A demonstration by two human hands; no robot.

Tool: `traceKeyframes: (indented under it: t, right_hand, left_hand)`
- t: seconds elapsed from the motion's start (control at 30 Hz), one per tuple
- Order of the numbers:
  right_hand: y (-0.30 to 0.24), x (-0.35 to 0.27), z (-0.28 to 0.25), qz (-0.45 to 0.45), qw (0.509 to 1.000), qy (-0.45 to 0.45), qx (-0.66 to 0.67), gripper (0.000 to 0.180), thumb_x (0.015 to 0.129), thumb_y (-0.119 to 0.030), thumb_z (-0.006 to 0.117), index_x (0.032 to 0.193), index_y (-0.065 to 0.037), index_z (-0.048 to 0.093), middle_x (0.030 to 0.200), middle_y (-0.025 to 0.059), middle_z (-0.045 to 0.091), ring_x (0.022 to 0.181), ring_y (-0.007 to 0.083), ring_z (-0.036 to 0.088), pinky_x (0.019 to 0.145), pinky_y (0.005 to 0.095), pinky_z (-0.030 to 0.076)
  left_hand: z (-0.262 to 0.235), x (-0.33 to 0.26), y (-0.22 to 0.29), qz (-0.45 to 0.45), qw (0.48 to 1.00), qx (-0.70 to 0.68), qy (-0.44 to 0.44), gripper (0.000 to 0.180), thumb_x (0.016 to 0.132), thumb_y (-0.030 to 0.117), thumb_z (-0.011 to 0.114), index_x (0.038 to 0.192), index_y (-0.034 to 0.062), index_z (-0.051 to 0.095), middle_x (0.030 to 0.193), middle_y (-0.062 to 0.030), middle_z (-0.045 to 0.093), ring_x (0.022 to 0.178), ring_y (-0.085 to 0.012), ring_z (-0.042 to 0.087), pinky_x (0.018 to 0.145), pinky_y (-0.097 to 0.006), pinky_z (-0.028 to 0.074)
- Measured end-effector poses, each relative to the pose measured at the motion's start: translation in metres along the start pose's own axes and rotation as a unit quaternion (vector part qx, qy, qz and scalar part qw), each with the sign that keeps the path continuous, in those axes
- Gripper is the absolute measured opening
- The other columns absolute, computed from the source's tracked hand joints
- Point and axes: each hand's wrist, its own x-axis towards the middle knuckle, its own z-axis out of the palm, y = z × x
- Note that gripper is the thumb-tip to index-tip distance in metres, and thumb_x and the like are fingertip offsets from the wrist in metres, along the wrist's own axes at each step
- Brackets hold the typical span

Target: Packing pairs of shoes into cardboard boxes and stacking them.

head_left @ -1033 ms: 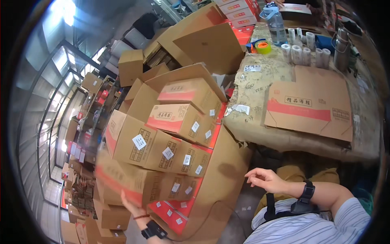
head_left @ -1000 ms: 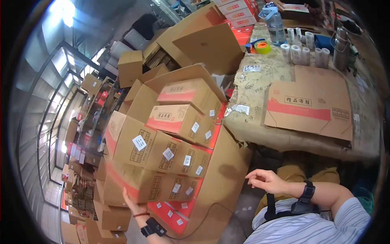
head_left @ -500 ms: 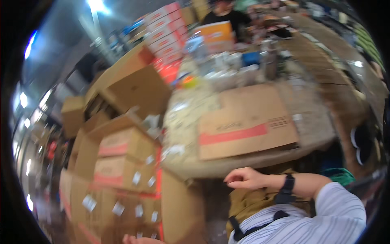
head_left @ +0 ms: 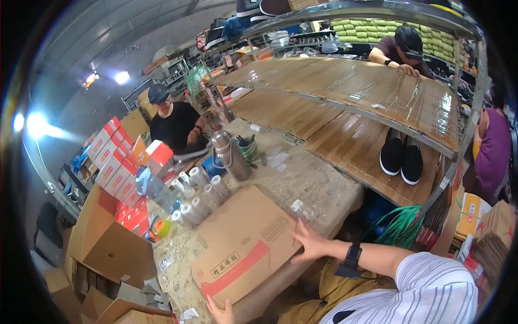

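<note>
1. Bracketing the flattened carton (head_left: 243,243) on the table (head_left: 329,186), lower centre of frame, we're seemingly taking hold.
2. Our right hand (head_left: 314,242) splays at its right edge; our left hand (head_left: 221,311), fingers parted, at its lower-left corner.
3. Next likely needs firmer grips.

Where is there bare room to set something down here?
The lower shelf looks bare just left of the black shoes. So does the table between carton and shelf, apart from paper scraps. It is crowded beyond the carton: rolls, flask and bottle stand close together.
</note>
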Motion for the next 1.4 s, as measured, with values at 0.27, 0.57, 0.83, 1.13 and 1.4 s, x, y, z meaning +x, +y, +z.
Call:
traceKeyframes:
  t: [0.27,0.57,0.83,1.13,1.4]
  right_hand:
    - [0.005,0.029,-0.052,0.041,0.979,-0.052,0.191,0.086,0.059,-0.048,0.082,0.128,-0.010,0.047,0.128,0.0204,0.041,0.120,0.0360,0.042,0.099,0.0420,0.038]
    - [-0.027,0.039,-0.137,0.144,0.961,-0.073,0.225,0.057,0.083,-0.046,0.062,0.118,-0.003,0.049,0.096,0.0202,0.062,0.086,0.0336,0.062,0.072,0.0363,0.050]
    - [-0.099,0.110,-0.166,-0.254,0.940,0.205,0.102,0.046,0.087,-0.031,0.056,0.122,-0.002,0.055,0.101,0.0169,0.065,0.093,0.0298,0.062,0.085,0.0383,0.048]
    - [-0.102,0.185,-0.057,-0.143,0.939,-0.188,0.250,0.041,0.084,-0.027,0.062,0.116,-0.001,0.059,0.109,0.0179,0.063,0.103,0.0340,0.059,0.090,0.0400,0.046]
    - [-0.046,0.197,-0.092,0.016,0.856,0.270,0.441,0.028,0.091,-0.016,0.051,0.115,-0.003,0.058,0.115,0.0142,0.058,0.112,0.0251,0.053,0.096,0.0345,0.039]
  left_hand:
    - [-0.034,-0.019,0.107,0.062,0.939,-0.286,0.183,0.060,0.087,0.029,0.060,0.134,-0.0011,0.039,0.138,-0.0226,0.038,0.128,-0.0321,0.037,0.106,-0.043,0.031]
    - [-0.043,0.019,0.199,0.486,0.831,-0.170,0.212,0.082,0.085,0.068,0.040,0.126,-0.0035,0.044,0.124,-0.0174,0.049,0.118,-0.0285,0.046,0.106,-0.043,0.028]
    - [-0.040,0.102,0.143,0.127,0.923,-0.359,-0.057,0.052,0.095,0.045,0.045,0.121,-0.0007,0.048,0.114,-0.0096,0.054,0.101,-0.0163,0.053,0.089,-0.031,0.042]
    - [-0.023,0.104,0.158,0.043,0.991,-0.128,-0.020,0.072,0.075,0.031,0.075,0.130,0.0017,0.039,0.124,-0.0137,0.049,0.115,-0.0248,0.048,0.097,-0.037,0.039]
    - [-0.013,0.105,0.166,0.085,0.992,0.089,0.000,0.114,0.057,0.031,0.086,0.144,0.0075,0.016,0.138,-0.0197,0.036,0.127,-0.0341,0.037,0.105,-0.042,0.034]
